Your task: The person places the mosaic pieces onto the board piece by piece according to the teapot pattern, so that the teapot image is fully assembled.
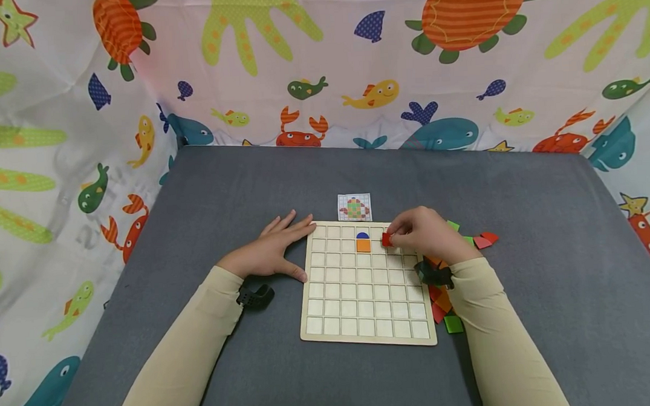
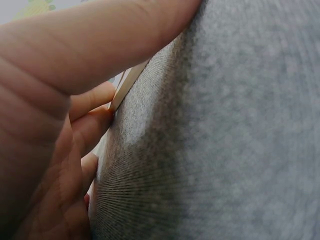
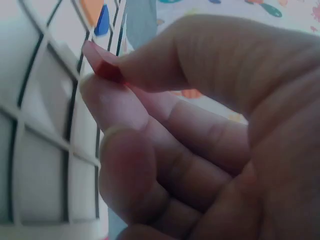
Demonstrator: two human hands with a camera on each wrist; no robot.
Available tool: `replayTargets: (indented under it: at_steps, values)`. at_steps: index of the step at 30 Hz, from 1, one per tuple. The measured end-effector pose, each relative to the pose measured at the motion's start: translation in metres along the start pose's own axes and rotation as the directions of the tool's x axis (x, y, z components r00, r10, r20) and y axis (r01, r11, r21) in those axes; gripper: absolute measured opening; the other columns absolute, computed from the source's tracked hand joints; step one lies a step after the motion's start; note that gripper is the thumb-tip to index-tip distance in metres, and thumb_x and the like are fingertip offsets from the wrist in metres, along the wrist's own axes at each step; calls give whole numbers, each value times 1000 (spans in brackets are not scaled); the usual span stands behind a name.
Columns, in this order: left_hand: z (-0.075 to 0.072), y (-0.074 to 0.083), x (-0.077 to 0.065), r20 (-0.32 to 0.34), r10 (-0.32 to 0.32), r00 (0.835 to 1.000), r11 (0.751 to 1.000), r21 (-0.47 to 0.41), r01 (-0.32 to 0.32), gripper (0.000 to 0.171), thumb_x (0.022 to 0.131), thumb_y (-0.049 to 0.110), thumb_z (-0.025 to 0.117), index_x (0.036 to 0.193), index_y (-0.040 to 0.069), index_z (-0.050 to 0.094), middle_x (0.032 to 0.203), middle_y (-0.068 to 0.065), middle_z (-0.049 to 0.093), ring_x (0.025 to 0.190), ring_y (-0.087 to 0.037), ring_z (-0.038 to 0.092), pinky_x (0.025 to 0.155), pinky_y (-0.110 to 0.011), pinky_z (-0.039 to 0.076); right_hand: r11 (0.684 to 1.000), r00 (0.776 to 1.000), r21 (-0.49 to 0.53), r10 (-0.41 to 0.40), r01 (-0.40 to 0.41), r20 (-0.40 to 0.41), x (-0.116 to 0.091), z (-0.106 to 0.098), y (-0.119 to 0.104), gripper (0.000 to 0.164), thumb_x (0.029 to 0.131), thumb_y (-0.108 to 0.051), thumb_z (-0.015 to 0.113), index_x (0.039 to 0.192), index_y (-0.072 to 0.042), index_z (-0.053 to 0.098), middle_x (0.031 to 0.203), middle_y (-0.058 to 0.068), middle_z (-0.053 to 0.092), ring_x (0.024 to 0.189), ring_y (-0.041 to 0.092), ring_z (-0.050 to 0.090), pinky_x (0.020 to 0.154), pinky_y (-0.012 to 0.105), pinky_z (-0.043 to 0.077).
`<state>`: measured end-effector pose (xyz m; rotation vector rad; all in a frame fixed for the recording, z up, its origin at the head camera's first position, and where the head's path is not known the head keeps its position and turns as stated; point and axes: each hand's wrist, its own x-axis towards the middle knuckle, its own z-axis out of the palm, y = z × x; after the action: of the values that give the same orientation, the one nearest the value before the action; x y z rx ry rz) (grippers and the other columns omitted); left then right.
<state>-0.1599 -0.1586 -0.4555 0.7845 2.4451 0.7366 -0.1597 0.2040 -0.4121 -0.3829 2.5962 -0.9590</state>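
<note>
A wooden grid board (image 1: pixel 356 292) lies flat on the grey table. Two pieces sit in its upper rows: a blue half-round tile (image 1: pixel 362 235) and, just below it, an orange square tile (image 1: pixel 363 246). Over the upper right cells, my right hand (image 1: pixel 427 235) pinches a red tile (image 3: pixel 107 67) between thumb and fingers, close to the board's surface. My left hand (image 1: pixel 272 247) has its fingers spread, thumb and fingertips touching the board's left edge. In the left wrist view that hand's thumb hides much of the board.
Above the board lies a small pattern card (image 1: pixel 354 208) with a coloured grid picture. Loose red, orange and green tiles (image 1: pixel 453 324) are scattered along the board's right side, partly hidden by the right forearm. A printed cloth (image 1: pixel 346 63) hangs behind the table.
</note>
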Motion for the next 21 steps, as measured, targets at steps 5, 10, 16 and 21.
replayTargets:
  at_steps: [5, 10, 16, 21]
  values:
    - [0, 0, 0, 0, 1, 1000, 1000, 1, -1, 117, 79, 52, 89, 169, 25, 21, 176, 9, 6, 163, -22, -12, 129, -48, -10, 1000, 999, 12, -11, 11, 35, 1, 7, -2, 15, 89, -11, 72, 100, -8, 81, 83, 1, 74, 77, 19, 62, 67, 33, 50]
    - [-1, 1, 0, 0, 1, 1000, 1000, -8, -1, 117, 78, 52, 90, 169, 25, 21, 176, 8, 7, 163, -23, -11, 129, -48, -10, 1000, 999, 1, -18, 18, 38, 4, 12, -3, 14, 89, -11, 71, 99, -9, 80, 84, 1, 73, 76, 20, 61, 67, 34, 51]
    - [-2, 2, -1, -3, 6, 1000, 1000, -9, -6, 117, 78, 51, 90, 169, 24, 22, 176, 7, 8, 163, -24, -11, 129, -49, -10, 1000, 999, -1, -29, 29, 41, 6, 18, -7, 12, 91, -12, 71, 98, -10, 80, 87, 0, 75, 77, 19, 63, 70, 35, 53]
    - [-2, 3, -1, -2, 6, 1000, 1000, -11, -6, 117, 78, 51, 90, 169, 24, 22, 176, 7, 8, 163, -24, -11, 129, -49, -10, 999, 998, -19, -30, 31, 53, 7, 22, -10, 11, 96, -14, 71, 99, -11, 81, 90, 0, 76, 80, 18, 65, 73, 35, 54]
